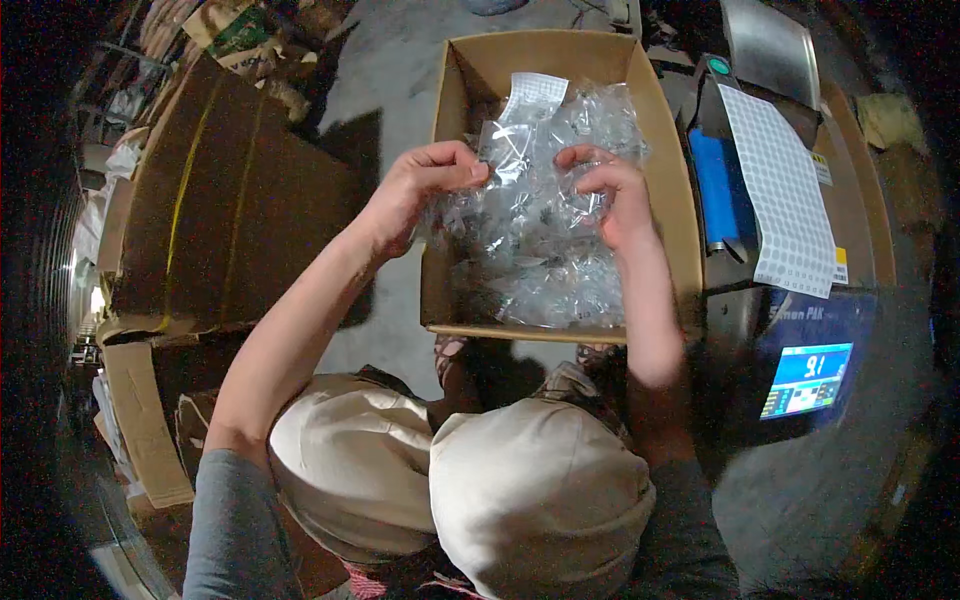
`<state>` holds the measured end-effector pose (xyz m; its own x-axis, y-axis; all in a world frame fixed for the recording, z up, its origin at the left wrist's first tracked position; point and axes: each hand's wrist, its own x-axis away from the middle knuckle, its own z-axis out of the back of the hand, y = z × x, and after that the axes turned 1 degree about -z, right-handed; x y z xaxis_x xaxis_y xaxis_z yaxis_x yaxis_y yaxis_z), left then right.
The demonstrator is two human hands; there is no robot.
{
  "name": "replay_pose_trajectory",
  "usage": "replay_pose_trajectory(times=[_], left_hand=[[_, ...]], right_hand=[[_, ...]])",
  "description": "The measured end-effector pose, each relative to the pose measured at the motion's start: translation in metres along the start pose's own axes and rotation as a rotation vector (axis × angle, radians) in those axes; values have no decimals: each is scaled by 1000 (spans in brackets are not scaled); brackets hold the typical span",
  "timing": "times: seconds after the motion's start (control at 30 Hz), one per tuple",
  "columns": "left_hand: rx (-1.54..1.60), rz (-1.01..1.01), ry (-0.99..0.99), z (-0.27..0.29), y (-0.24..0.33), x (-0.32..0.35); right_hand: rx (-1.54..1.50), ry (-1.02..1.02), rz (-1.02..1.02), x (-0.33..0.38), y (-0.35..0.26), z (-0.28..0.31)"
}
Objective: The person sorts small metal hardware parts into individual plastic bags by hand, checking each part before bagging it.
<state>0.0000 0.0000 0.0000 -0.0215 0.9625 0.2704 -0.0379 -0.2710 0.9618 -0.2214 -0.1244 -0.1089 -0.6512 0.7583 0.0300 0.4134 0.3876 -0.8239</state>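
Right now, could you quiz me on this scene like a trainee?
1. True or false: both hands hold one clear plastic bag above the cardboard box.
2. What fills the box: A) clear bags B) books C) bottles?
3. Which side of the box has the sheet of round stickers?

Key: 1 true, the left hand and right hand pinch it; 2 A; 3 the person's right.
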Motion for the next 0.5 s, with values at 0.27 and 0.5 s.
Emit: replay_pose_trajectory(times=[0.27,0.5], left_hand=[[-135,-29,49,-3,0,4],[25,-31,412,10,30,14]], right_hand=[[-45,-21,-188,5,3,-26],[14,17,17,5,0,-16]])
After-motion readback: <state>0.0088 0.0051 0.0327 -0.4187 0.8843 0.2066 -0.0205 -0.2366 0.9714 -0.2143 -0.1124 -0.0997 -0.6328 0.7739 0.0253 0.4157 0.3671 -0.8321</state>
